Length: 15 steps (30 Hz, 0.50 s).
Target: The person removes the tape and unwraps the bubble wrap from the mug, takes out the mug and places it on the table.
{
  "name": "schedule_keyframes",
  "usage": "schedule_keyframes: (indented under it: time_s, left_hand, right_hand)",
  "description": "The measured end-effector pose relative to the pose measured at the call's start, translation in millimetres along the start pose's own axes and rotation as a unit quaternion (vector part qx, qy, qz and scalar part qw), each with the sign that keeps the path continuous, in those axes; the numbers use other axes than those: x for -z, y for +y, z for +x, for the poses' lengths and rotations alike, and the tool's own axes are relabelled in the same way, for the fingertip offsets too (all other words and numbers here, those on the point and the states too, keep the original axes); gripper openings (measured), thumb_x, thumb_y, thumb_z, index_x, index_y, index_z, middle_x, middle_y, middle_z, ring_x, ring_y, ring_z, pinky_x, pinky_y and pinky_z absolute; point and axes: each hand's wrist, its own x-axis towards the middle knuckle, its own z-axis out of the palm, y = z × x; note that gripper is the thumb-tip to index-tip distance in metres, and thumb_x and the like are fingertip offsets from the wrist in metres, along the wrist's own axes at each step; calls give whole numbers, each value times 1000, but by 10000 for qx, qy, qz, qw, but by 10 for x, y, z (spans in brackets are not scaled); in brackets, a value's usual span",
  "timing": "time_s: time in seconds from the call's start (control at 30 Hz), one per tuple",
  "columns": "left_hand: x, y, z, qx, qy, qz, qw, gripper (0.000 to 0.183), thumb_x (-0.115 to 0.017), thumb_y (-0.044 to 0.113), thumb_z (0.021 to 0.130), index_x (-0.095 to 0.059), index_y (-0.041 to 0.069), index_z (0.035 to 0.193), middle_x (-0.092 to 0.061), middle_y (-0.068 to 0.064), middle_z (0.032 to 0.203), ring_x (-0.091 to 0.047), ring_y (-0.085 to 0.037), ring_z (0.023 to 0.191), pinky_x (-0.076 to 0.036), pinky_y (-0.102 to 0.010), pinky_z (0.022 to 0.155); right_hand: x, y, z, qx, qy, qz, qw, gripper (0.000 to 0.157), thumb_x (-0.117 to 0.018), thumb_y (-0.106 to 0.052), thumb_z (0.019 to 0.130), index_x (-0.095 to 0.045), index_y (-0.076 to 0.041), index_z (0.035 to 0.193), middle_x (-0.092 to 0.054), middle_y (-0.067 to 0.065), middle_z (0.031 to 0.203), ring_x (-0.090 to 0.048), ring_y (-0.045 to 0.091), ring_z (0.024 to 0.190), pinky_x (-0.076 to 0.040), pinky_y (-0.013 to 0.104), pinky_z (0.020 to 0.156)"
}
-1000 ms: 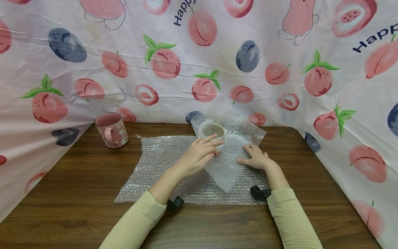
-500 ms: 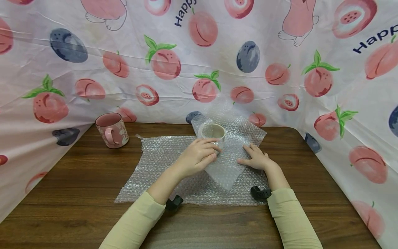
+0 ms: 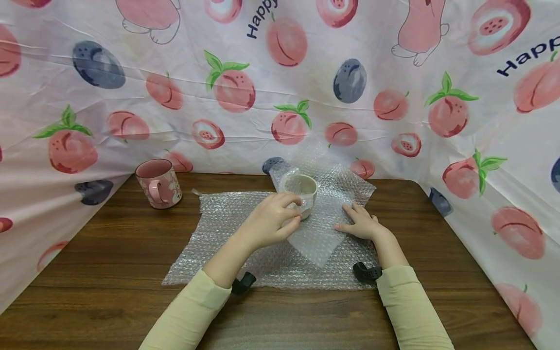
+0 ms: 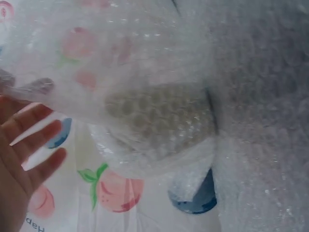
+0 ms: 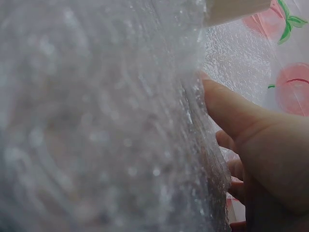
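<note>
A pale cup (image 3: 308, 186) stands on a sheet of bubble wrap (image 3: 321, 245) laid cornerwise over a larger sheet. Clear wrap covers part of the cup's left side and rim; its whole wall shows blurred through the bubbles in the left wrist view. Close to the cup's front left, my left hand (image 3: 271, 221) has bent fingers that pinch the edge of the wrap; fingertips are partly behind it in the left wrist view. My right hand (image 3: 360, 222) rests on the wrap right of the cup, fingers spread. In the right wrist view, wrap hides some of its fingers.
A pink mug (image 3: 158, 183) stands at the back left of the dark wooden table (image 3: 100, 253). The larger bubble wrap sheet (image 3: 227, 214) spreads across the table's middle. A fruit-printed curtain (image 3: 262, 97) hangs close behind and at both sides.
My left fingers have drawn back from over the cup's front and bent more, so more of its front wall shows. The right hand stays in place; the view has shifted slightly.
</note>
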Motion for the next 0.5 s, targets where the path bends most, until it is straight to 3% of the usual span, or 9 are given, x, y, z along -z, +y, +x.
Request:
schedule_keyframes:
  time_s: [0.2, 0.5]
  left_hand:
    - [56, 43, 17, 226, -317, 97, 9992, 21, -57, 15, 86, -76, 9, 95, -68, -7, 108, -62, -23, 103, -46, -37, 92]
    - [184, 123, 16, 775, -675, 482, 9935, 29, -60, 19, 86, -71, 4, 108, -66, -7, 112, -62, -22, 100, -50, -35, 86]
  right_hand:
    - [5, 1, -8, 15, -14, 11, 10000, 89, -55, -57, 91, -19, -4, 152, -6, 29, 154, -4, 46, 140, -5, 72, 101]
    - [-3, 5, -1, 13, -2, 34, 10000, 90, -55, -58, 90, -19, -4, 152, -6, 29, 154, -4, 46, 140, -4, 72, 101]
